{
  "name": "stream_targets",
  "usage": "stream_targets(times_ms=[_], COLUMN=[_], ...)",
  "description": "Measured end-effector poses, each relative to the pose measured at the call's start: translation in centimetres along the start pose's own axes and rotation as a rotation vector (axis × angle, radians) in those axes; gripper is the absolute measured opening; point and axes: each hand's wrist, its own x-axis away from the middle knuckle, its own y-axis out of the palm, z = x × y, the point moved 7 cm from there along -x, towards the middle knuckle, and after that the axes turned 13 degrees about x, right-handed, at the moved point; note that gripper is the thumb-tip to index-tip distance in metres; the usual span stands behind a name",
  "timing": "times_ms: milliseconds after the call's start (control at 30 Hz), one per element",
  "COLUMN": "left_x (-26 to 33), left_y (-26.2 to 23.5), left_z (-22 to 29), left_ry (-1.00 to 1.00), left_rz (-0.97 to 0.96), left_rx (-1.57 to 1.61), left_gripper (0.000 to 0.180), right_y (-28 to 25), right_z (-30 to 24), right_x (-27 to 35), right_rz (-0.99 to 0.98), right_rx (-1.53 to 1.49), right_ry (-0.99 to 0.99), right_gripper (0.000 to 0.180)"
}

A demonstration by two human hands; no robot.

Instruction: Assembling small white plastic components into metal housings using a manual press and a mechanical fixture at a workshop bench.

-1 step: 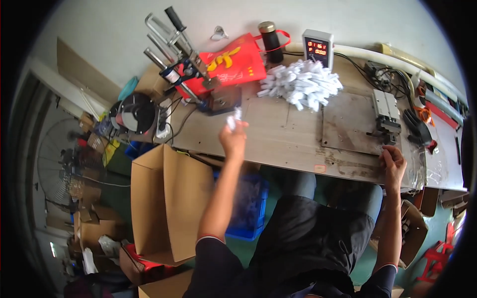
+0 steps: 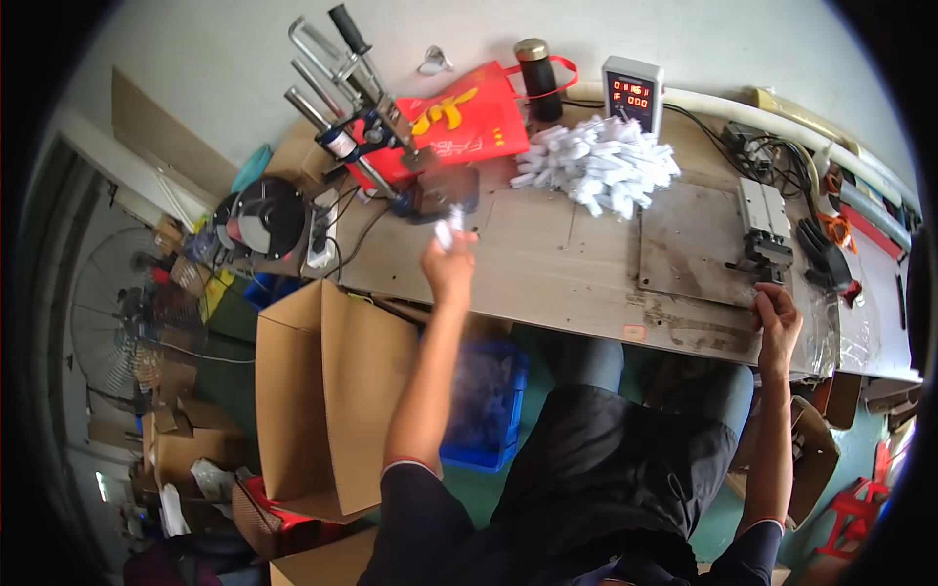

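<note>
The person's left hand (image 2: 449, 266) pinches a white piece (image 2: 445, 235) at the fingertips, above the counter (image 2: 552, 278) and just in front of the dark base (image 2: 447, 192) of the lever press (image 2: 342, 132). Both are blurred, so whether it is one piece or several is unclear. A light fingertip grip could let it slip; near the front edge, it might drop toward the open cardboard box (image 2: 369, 391) or the blue crate (image 2: 513, 420).

The right hand (image 2: 777, 317) is at the front of the small metal fixture (image 2: 765, 217), thumb and forefinger close together; whether they pinch anything cannot be told. Should the fixture have a moving part, fingers this near could be nipped.

The pile of white pieces (image 2: 598, 164) lies loosely heaped between the hands, against the digital display (image 2: 633, 95); a bump could make it slide and scatter pieces.
</note>
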Motion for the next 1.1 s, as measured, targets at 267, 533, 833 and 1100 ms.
stream_targets(times_ms=[267, 533, 833, 1100], left_x=[-10.3, -12.6, -12.6, -12.3], left_y=[-2.5, -4.1, -6.6, -5.6], left_z=[-0.7, -0.9, -3.0, -2.1], left_ry=[0.01, 0.329, 0.348, 0.38], left_rz=[-0.031, 0.04, 0.089, 0.058], left_rx=[-0.178, -0.349, -0.167, -0.203], left_gripper=[0.026, 0.022, 0.024, 0.023], right_y=[15.5, 36.4, 50.9, 59.1], right_z=[-13.5, -20.0, -25.0, -25.6], right_x=[-3.2, -5.5, -8.5, -13.3], right_rz=[-0.31, -0.478, -0.34, -0.313], right_rx=[0.086, 0.338, 0.924, 0.928], right_ry=[-0.187, -0.656, -0.873, -0.871], right_gripper=[0.018, 0.016, 0.05, 0.031])
